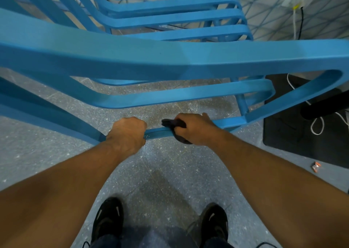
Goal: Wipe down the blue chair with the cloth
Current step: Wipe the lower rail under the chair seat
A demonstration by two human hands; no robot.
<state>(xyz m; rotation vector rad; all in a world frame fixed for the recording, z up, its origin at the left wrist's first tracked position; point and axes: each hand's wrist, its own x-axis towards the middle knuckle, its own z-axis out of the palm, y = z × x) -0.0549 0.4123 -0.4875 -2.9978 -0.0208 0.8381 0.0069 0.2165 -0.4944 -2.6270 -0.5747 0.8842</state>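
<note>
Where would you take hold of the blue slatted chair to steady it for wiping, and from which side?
Grip the thin lowest rail of the blue slatted chair from above, as the left hand does: it is narrow enough for fingers to curl round, while the upper bands are broad and flat.

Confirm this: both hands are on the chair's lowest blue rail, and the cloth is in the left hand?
Wrong hand: the head view shows the dark cloth in the right hand, pressed on that rail. The left hand grips the rail bare.
</note>
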